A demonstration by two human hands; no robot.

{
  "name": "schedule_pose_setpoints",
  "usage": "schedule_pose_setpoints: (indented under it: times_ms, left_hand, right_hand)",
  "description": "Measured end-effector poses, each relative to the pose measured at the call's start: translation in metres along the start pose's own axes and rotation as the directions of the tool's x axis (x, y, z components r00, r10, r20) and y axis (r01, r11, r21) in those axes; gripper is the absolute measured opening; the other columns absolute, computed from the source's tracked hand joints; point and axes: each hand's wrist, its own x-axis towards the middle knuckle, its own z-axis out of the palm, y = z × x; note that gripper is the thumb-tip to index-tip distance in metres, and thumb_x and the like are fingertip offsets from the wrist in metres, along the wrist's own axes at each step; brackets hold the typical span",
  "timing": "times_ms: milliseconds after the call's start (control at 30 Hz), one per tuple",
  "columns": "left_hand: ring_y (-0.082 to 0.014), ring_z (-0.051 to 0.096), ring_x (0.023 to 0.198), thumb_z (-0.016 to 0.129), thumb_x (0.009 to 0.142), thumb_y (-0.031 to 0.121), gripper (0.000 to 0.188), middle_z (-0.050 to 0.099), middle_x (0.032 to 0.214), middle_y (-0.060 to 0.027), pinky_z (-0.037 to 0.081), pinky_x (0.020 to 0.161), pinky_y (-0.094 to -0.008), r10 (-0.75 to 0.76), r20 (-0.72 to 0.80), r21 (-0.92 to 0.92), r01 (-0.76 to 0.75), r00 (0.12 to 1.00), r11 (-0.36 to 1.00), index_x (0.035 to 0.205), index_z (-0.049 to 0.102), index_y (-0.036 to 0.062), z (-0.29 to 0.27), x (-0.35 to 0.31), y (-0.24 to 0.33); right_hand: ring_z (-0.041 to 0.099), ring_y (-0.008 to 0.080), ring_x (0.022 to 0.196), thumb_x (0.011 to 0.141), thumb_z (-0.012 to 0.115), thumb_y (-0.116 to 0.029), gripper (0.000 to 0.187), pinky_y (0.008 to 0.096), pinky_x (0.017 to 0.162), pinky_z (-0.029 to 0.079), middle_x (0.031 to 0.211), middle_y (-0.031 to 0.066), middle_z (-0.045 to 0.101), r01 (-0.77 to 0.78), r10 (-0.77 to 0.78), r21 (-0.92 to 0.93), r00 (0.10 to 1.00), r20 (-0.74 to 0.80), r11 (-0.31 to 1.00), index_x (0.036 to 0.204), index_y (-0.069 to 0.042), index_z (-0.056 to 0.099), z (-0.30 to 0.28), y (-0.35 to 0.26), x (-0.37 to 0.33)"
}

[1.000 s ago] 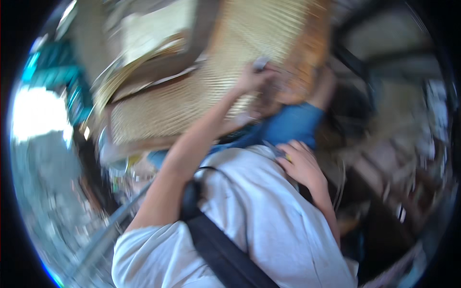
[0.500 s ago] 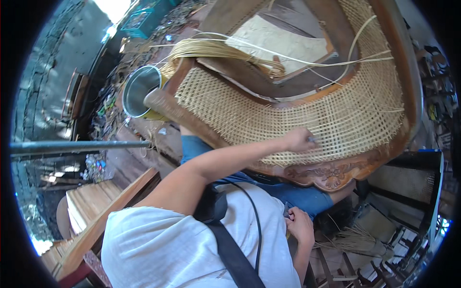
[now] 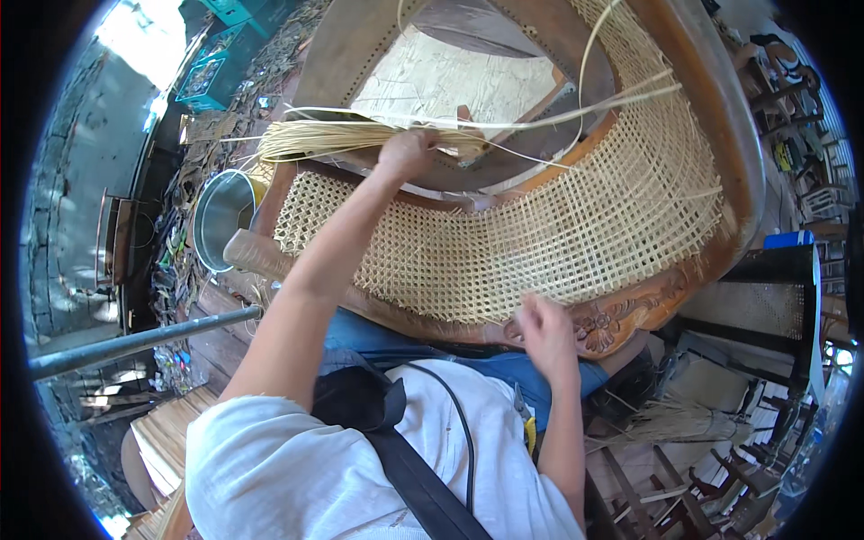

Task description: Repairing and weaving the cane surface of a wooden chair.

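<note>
A carved wooden chair frame with woven cane panel (image 3: 432, 256) leans across my lap. My left hand (image 3: 408, 155) has its fingers closed on a bundle of pale cane strands (image 3: 315, 139), which lies over the frame's inner edge. Long loose strands run rightward from there across the opening to the weave. My right hand (image 3: 547, 340) is raised just over the carved lower rail (image 3: 621, 326), apart from my waist; motion smears its fingers. A tool with a yellow handle (image 3: 531, 434) sits at my waist on the right.
A metal bucket (image 3: 225, 220) stands to the left of the frame. A metal pipe (image 3: 144, 342) juts in from the left. Teal crates (image 3: 211, 83) sit far left. At lower right lie a cane bunch (image 3: 688, 421) and wooden chair parts (image 3: 666, 490).
My left hand has gone from the lower weave up and left to the cane bundle. My right hand has come up from my waist toward the carved rail. The view has shifted.
</note>
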Motion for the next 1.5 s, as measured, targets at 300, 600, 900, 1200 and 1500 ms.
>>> schedule_pose_setpoints:
  times_ms: [300, 600, 900, 1200, 1500]
  left_hand:
    - [-0.0327, 0.067, 0.102, 0.064, 0.095, 0.028, 0.038, 0.067, 0.115, -0.0182, 0.054, 0.087, -0.039, 0.31, 0.106, -0.393, -0.247, 0.945, 0.886, 0.123, 0.064, 0.0041, -0.112, -0.093, 0.002]
    - [-0.031, 0.067, 0.103, 0.066, 0.091, 0.019, 0.036, 0.069, 0.112, -0.0165, 0.054, 0.089, -0.0393, 0.393, 0.117, -0.391, -0.321, 0.912, 0.863, 0.124, 0.061, 0.0034, -0.098, -0.093, -0.006]
    - [-0.0349, 0.06, 0.118, 0.063, 0.076, 0.002, 0.059, 0.059, 0.133, -0.0162, 0.053, 0.096, -0.04, 0.293, -0.056, -0.27, -0.297, 0.954, 0.916, 0.134, 0.055, 0.0071, -0.047, -0.107, 0.048]
    - [-0.0322, 0.068, 0.102, 0.06, 0.097, 0.026, 0.034, 0.068, 0.117, -0.0179, 0.054, 0.091, -0.0401, 0.671, 0.157, -0.685, -0.41, 0.724, 0.602, 0.124, 0.062, 0.0055, -0.003, -0.156, 0.169]
    - [0.001, 0.038, 0.041, 0.058, 0.096, 0.006, 0.018, 0.069, 0.074, -0.0005, 0.026, 0.036, -0.0172, 0.575, 0.334, -0.941, 0.233, 0.747, 0.245, 0.108, 0.069, -0.0003, -0.091, -0.151, 0.222]
  right_hand:
    - [0.065, 0.0314, 0.087, 0.092, 0.065, -0.013, 0.012, 0.0413, 0.079, 0.052, 0.096, 0.0124, 0.065, 0.363, -0.364, -0.033, 0.926, -0.104, 0.931, 0.098, -0.003, 0.064, 0.017, -0.05, 0.124]
    - [0.054, 0.0137, 0.07, 0.099, 0.056, -0.011, 0.007, 0.0291, 0.066, 0.047, 0.084, 0.0024, 0.059, -0.048, -0.028, 0.929, 0.998, 0.062, 0.367, 0.096, -0.005, 0.057, -0.047, 0.028, 0.026]
    - [0.034, 0.0401, 0.142, 0.096, 0.048, -0.003, 0.054, 0.0409, 0.101, 0.048, 0.147, 0.0286, 0.04, 0.59, -0.157, 0.801, 0.805, -0.572, 0.106, 0.143, 0.014, 0.029, -0.501, 0.212, -0.395]
    - [0.031, 0.0421, 0.143, 0.094, 0.04, 0.004, 0.049, 0.0551, 0.121, 0.026, 0.149, 0.0301, 0.036, 0.544, 0.166, 0.024, -0.213, -0.963, 0.839, 0.138, 0.021, 0.031, -0.632, 0.15, -0.554]
    - [0.051, 0.0434, 0.126, 0.098, 0.055, -0.013, 0.037, 0.0543, 0.116, 0.034, 0.129, 0.0256, 0.057, 0.529, 0.162, 0.192, 0.102, -0.981, 0.827, 0.118, 0.018, 0.054, -0.574, 0.135, -0.509]
